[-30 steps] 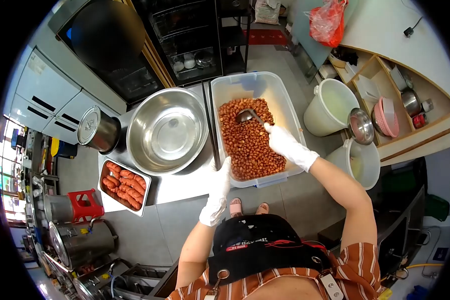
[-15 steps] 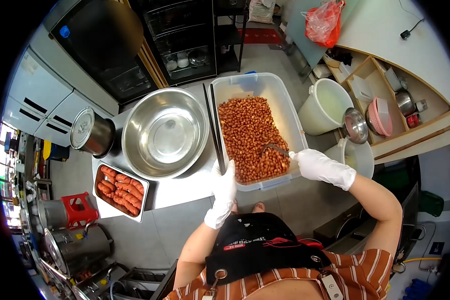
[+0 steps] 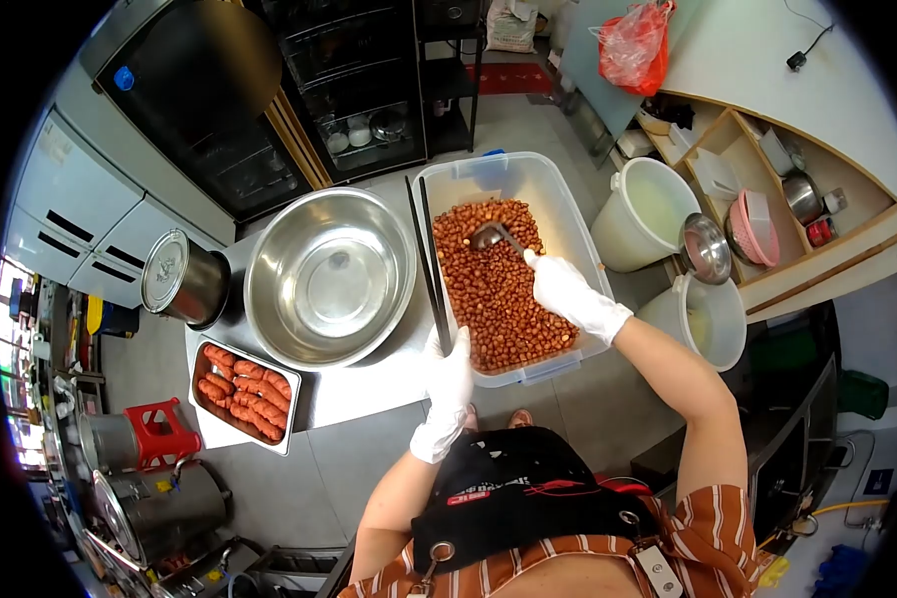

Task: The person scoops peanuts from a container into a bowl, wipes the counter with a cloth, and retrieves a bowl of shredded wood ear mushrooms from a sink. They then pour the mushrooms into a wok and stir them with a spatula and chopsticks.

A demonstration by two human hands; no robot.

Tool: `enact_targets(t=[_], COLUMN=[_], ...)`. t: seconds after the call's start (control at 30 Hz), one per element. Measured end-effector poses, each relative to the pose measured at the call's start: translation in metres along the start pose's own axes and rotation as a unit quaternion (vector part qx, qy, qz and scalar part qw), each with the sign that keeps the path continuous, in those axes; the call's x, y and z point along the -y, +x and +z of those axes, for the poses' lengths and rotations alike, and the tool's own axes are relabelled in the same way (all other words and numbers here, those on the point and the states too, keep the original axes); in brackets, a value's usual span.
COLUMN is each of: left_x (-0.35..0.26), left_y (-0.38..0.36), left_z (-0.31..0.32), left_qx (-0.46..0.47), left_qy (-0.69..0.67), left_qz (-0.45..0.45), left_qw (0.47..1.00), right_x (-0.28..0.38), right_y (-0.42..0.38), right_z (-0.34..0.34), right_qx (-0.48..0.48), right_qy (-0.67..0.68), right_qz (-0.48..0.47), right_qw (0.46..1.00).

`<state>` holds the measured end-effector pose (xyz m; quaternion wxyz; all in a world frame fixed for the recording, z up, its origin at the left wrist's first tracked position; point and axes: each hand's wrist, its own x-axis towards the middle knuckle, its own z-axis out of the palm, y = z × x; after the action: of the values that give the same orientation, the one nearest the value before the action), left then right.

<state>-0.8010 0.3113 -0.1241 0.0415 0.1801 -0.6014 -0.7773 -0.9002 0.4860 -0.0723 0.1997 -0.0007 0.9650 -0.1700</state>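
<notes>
In the head view my left hand (image 3: 448, 387), in a white glove, grips a pair of long black chopsticks (image 3: 430, 261), which point away from me along the near-left side of a clear plastic bin (image 3: 574, 221). Reddish-brown nuts that look like peanuts (image 3: 508, 319) fill much of the bin. My right hand (image 3: 574, 297), also gloved, reaches over the bin's right side. It is closed around the handle of a metal ladle (image 3: 487, 236), whose bowl rests among the nuts toward the far half of the bin.
Left of the chopsticks, a large steel basin (image 3: 269, 289) stands on a metal table (image 3: 354, 391). Beside it are a lidded steel pot (image 3: 184, 277) and a tray of red sausages (image 3: 246, 391). White buckets (image 3: 620, 239) and a wooden shelf unit (image 3: 827, 224) stand to the right.
My right hand has moved left and away from me, carrying the ladle from the bin's near right to the far middle of the nuts. My left hand barely moved with the chopsticks.
</notes>
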Motion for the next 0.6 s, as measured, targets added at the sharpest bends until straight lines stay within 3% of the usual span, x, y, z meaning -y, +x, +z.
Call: enact_targets(t=[0.1, 0.27, 0.33, 0.4, 0.43, 0.6], left_x=[0.008, 0.015, 0.004, 0.002, 0.003, 0.009], left_y=[0.002, 0.005, 0.002, 0.001, 0.001, 0.003], left_z=[-0.001, -0.003, -0.003, -0.002, -0.002, -0.004], left_qx=[-0.004, -0.007, -0.001, 0.006, 0.010, 0.018], left_qy=[0.010, 0.010, -0.002, -0.014, -0.014, 0.003], left_qz=[0.019, 0.024, 0.005, -0.014, -0.014, -0.001], left_qw=[1.000, 1.000, 1.000, 1.000, 1.000, 1.000], right_x=[0.001, -0.016, -0.013, -0.013, -0.004, -0.003], right_y=[0.000, -0.049, -0.074, -0.078, -0.079, -0.028], right_z=[-0.009, -0.031, -0.037, -0.021, -0.018, 0.002], right_qx=[-0.055, -0.016, 0.101, 0.116, 0.131, 0.033], right_qy=[-0.021, -0.099, -0.131, -0.102, -0.112, -0.098], right_qz=[-0.012, -0.089, -0.108, -0.108, -0.064, -0.046], right_qw=[0.998, 0.991, 0.980, 0.982, 0.983, 0.994])
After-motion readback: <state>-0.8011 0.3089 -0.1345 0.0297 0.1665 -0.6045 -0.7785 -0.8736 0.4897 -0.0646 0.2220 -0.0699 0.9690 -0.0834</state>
